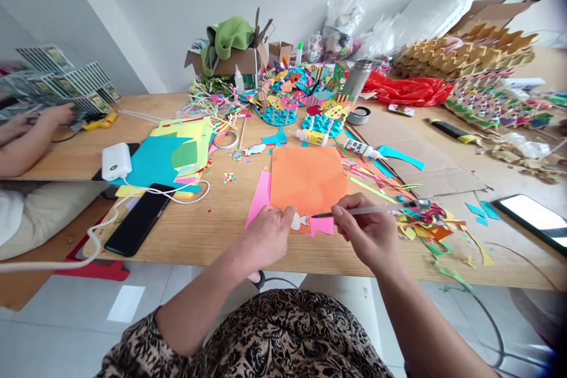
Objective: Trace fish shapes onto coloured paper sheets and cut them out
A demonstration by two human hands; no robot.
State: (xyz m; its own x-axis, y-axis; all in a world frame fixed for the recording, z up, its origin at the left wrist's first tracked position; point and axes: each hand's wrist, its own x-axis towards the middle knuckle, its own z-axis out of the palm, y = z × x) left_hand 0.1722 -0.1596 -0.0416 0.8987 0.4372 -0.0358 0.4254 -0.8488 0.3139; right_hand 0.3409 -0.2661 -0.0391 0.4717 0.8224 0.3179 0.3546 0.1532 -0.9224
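Note:
An orange paper sheet (308,179) lies on the wooden table (212,224) over a pink sheet (260,194). My left hand (266,236) is closed at the orange sheet's near edge, pressing down a small white fish-shaped cutout (299,221). My right hand (367,233) grips a grey pen (363,211) in a pinch, its tip pointing left at the fish cutout. A small pink paper piece (322,225) lies between the hands.
A black phone (137,220) and a white power bank (116,160) with cable lie left. Glue bottles (312,137), tape rolls and paper scraps (420,218) crowd the middle and right. Another phone (534,218) lies right. Another person's hands (31,127) work at far left.

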